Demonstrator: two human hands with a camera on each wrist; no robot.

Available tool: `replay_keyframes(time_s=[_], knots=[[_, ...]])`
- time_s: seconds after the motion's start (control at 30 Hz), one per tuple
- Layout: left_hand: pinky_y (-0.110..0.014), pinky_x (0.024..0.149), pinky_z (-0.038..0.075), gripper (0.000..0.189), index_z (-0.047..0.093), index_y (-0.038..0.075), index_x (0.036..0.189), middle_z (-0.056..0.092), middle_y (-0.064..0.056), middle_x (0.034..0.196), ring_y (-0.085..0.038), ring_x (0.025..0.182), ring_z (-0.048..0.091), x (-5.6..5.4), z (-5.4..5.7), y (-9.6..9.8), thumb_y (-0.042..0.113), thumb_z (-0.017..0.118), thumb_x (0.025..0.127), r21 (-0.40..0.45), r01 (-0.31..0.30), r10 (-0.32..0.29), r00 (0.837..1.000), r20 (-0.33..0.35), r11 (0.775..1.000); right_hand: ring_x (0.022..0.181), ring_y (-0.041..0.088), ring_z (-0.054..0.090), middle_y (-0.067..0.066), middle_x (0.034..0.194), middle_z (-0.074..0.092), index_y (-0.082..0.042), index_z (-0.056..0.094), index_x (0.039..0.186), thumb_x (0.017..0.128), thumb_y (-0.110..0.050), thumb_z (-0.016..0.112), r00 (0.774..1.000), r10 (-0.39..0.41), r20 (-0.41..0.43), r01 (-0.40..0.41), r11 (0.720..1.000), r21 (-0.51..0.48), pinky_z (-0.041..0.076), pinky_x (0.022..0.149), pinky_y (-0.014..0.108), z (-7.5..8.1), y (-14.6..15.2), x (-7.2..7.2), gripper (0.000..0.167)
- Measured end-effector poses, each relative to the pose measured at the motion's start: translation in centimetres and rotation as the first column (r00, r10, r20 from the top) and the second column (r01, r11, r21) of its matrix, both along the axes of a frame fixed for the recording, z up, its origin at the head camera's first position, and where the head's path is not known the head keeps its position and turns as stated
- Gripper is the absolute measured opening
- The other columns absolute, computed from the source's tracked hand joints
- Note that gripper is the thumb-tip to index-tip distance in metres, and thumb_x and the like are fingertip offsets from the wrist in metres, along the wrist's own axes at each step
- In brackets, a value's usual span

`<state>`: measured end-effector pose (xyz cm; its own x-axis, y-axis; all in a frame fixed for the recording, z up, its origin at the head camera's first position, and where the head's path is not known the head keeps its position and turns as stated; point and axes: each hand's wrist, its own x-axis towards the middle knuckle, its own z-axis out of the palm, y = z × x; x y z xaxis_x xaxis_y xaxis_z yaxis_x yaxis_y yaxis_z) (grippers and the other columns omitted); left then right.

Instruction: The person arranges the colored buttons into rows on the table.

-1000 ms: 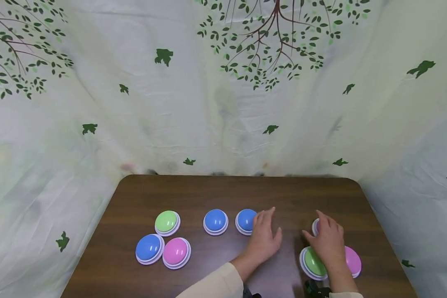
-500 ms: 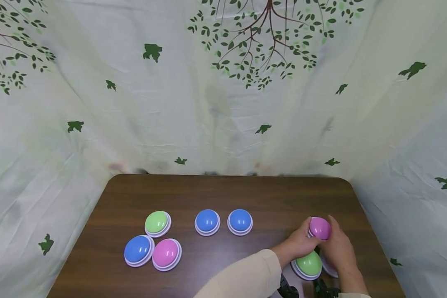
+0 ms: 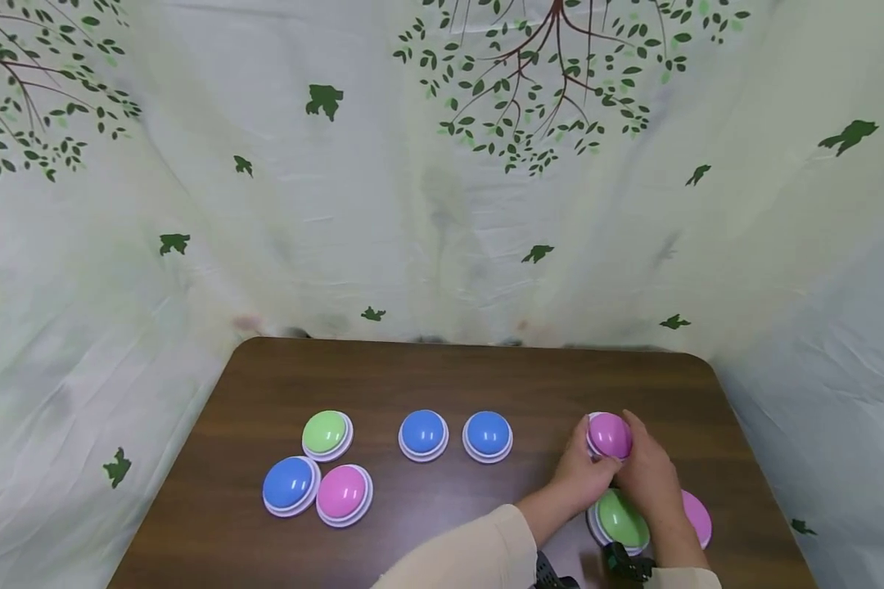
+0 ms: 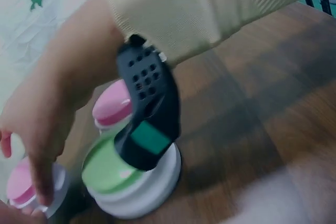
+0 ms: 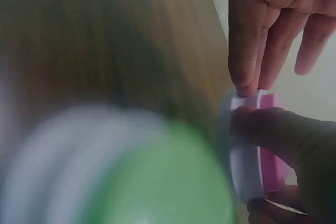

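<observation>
"Two hands on one thing: is that what we have?"

"Yes. Our left hand [image 3: 580,473] and our right hand [image 3: 647,474] are close together, both gripping the held button [image 3: 609,435], a pink dome on a white base. In the right wrist view, our fingers press the sides of that base."

"And where do we have it?"

"Over the right part of the brown table [image 3: 457,376], just beyond a green button [image 3: 622,522]. We cannot tell whether its base touches the wood."

"What lies near our right forearm?"

"The green button on its left and a second pink button [image 3: 697,517] on its right, partly hidden from us by the arm. A black wrist device [image 3: 622,561] shows by the cuff."

"The rest of our table?"

"Two blue buttons side by side, well apart from our hands: the nearer one [image 3: 488,433] and the farther one [image 3: 423,432]. Left of those we see a close cluster: a light green button [image 3: 325,432] at the back, a left-hand blue button [image 3: 288,481] and a third pink button [image 3: 342,492] in front."

"And behind?"

"Pale cloth [image 3: 412,213] printed with branches and leaves."
</observation>
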<state>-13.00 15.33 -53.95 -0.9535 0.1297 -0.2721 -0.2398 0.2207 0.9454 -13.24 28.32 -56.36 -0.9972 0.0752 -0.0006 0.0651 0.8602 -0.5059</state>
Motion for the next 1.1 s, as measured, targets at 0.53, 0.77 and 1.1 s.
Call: replay_keyframes(time_s=[0.53, 0.77, 1.1], knots=[[-0.055, 0.114, 0.042, 0.063, 0.044, 0.004, 0.149, 0.049, -0.015, 0.147, -0.035, 0.135, 0.046, 1.3, -2.5, -4.3, 0.015, 0.067, 0.091, -0.118, -0.225, 0.212, 0.97, -0.117, 0.967, 0.12, 0.052, 0.06, 0.032, 0.137, 0.06, -0.001, 0.039, 0.153, 0.091, -0.025, 0.073, 0.998, 0.07, -0.009, -0.07, 0.997, -0.02, 0.048, 0.102, 0.066, -2.3, -6.7, -1.5, 0.075], [-0.054, 0.113, 0.044, 0.063, 0.045, 0.006, 0.149, 0.05, -0.014, 0.145, -0.032, 0.132, 0.047, 1.3, -2.6, -4.7, 0.015, 0.067, 0.091, -0.14, -0.227, 0.211, 0.97, -0.12, 0.964, 0.118, 0.052, 0.061, 0.033, 0.134, 0.061, 0.001, 0.04, 0.151, 0.091, -0.021, 0.072, 0.997, 0.075, -0.009, -0.075, 0.997, -0.001, 0.049, 0.101, 0.065, -1.8, -7.1, -1.2, 0.07], [-0.052, 0.111, 0.045, 0.064, 0.044, 0.007, 0.15, 0.048, -0.013, 0.147, -0.03, 0.129, 0.046, 1.4, -2.5, -4.9, 0.015, 0.066, 0.09, -0.165, -0.179, 0.164, 0.981, -0.102, 0.97, 0.109, 0.053, 0.063, 0.034, 0.121, 0.065, 0.0, 0.044, 0.147, 0.089, -0.02, 0.074, 0.997, 0.063, -0.036, -0.062, 0.997, 0.036, 0.052, 0.095, 0.066, -1.7, -7.2, -0.5, 0.069]])
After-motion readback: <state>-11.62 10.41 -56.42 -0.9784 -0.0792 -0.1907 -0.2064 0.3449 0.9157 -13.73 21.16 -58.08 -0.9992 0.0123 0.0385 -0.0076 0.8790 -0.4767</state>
